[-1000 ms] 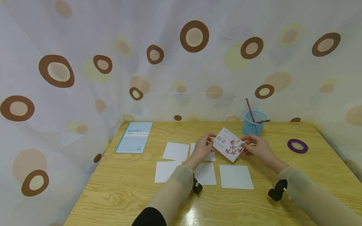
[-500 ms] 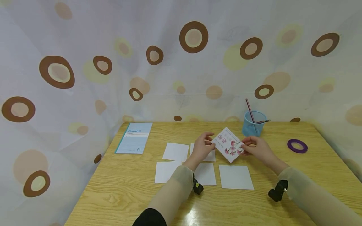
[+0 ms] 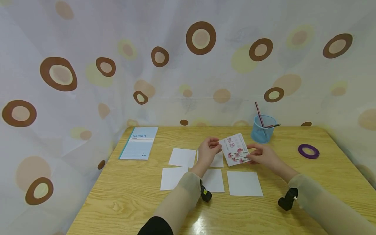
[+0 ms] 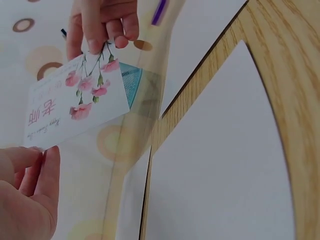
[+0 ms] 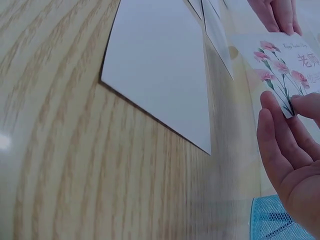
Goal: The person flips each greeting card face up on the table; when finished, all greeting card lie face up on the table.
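A white greeting card (image 3: 236, 149) printed with pink carnations and red characters is held up between both hands above the table. My left hand (image 3: 207, 152) pinches its left corner between thumb and fingers, as the left wrist view also shows. At the lower right corner, by the flower stems, my right hand (image 5: 300, 145) grips the card between thumb and fingertips. The printed side faces up toward the head camera, tilted. Below lie several blank white cards; one blank card (image 3: 245, 183) sits nearest the right hand, and another (image 3: 174, 178) is partly behind the left forearm.
A blue mesh pen cup (image 3: 262, 132) with pencils stands at the back right, just beyond the right hand. Further right lies a purple tape roll (image 3: 308, 151). A light blue notebook (image 3: 139, 143) rests at the back left of the wooden table (image 3: 117, 202), before a patterned curtain (image 3: 164, 29).
The greeting card has turned counter-clockwise, its top corner swinging from upper left toward upper right. Both hands keep their hold with small finger shifts; the blank cards stay put.
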The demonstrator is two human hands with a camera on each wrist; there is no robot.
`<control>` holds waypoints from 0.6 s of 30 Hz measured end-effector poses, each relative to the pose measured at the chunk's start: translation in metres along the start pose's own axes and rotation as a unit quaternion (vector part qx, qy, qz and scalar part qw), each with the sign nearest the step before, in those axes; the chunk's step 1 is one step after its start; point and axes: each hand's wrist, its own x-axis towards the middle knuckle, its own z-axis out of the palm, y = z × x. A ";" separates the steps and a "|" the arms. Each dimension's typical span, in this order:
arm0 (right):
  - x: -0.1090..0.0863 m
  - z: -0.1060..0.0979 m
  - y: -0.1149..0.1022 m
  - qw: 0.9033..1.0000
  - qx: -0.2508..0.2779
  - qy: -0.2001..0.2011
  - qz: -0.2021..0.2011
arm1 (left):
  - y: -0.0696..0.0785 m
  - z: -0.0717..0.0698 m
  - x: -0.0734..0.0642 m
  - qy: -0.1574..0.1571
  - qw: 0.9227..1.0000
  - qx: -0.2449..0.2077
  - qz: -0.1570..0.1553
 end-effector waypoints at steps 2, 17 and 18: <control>0.000 0.002 -0.001 1.000 0.015 -0.007 0.007 | 0.001 0.000 0.000 0.002 1.000 -0.010 0.002; 0.001 0.009 -0.008 0.998 0.050 0.005 0.042 | -0.002 -0.005 -0.005 -0.118 0.992 0.037 -0.012; 0.002 0.009 -0.008 0.998 0.051 0.002 0.040 | -0.002 -0.005 -0.006 -0.123 0.991 0.047 -0.013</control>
